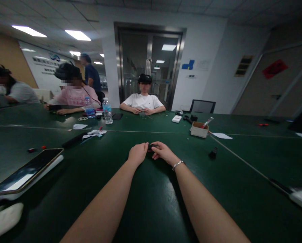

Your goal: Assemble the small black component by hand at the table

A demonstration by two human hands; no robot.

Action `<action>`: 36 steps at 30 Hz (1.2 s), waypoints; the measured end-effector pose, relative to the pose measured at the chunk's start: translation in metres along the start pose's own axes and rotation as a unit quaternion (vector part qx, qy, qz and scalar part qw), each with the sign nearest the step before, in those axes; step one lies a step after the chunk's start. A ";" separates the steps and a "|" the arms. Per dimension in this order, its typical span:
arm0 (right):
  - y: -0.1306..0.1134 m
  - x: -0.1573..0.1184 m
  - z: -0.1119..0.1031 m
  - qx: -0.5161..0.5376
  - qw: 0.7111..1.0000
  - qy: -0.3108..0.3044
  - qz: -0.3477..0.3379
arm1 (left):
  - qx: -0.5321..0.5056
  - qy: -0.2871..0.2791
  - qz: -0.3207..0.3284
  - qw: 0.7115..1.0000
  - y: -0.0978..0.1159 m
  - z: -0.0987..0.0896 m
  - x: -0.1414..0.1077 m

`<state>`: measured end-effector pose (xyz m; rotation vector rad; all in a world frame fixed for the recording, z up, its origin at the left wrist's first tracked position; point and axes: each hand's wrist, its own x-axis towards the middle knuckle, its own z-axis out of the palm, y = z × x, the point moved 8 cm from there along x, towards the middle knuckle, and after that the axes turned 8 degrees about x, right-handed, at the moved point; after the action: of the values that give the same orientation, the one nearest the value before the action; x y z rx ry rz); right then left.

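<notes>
Close together over the green table (156,202), my two hands meet at a small dark object (152,147). My left hand (139,154) has its fingers closed at the object's left end. On the right, my right hand (164,152) pinches the same object between thumb and fingers; a silver bracelet (178,164) circles that wrist. What the dark object is cannot be made out, since fingers cover much of it. A small black piece (213,153) lies on the table to the right of my hands.
A phone (27,170) rests on a white item at the left. Farther back are water bottles (107,111), crumpled papers (94,134), and a small box (199,130) with a pen. A cable (239,158) runs along the right. Several people are around the far side.
</notes>
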<state>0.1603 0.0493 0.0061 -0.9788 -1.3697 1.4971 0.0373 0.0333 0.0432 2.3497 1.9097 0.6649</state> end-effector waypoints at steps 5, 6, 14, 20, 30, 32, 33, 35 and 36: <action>-0.002 -0.001 0.006 -0.007 1.000 -0.022 -0.001 | -0.015 -0.012 -0.027 0.999 -0.007 0.005 0.002; -0.003 -0.001 0.007 -0.010 1.000 -0.024 -0.004 | -0.030 -0.013 -0.034 0.999 -0.008 0.006 0.003; -0.016 -0.001 0.020 -0.063 0.996 -0.016 -0.065 | -0.120 -0.005 -0.098 0.988 -0.023 0.005 0.009; -0.032 -0.005 0.027 -0.164 0.974 0.007 -0.153 | -0.235 -0.012 -0.142 0.962 -0.041 0.020 0.020; -0.040 -0.010 0.028 -0.282 0.935 0.029 -0.211 | -0.351 -0.096 -0.188 0.912 -0.039 0.027 0.020; -0.038 -0.010 0.027 -0.269 0.941 0.026 -0.206 | -0.321 -0.091 -0.174 0.926 -0.040 0.025 0.019; -0.036 -0.008 0.027 -0.254 0.947 0.022 -0.196 | -0.296 -0.079 -0.163 0.938 -0.040 0.022 0.019; -0.029 -0.005 0.024 -0.217 0.962 0.019 -0.162 | -0.237 -0.048 -0.133 0.961 -0.039 0.017 0.017; -0.025 -0.004 0.021 -0.200 0.969 0.022 -0.142 | -0.209 -0.033 -0.114 0.971 -0.036 0.014 0.016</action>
<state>0.1439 0.0398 0.0326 -0.9980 -1.7385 1.0009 0.0112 0.0603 0.0250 1.8447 1.7644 0.8541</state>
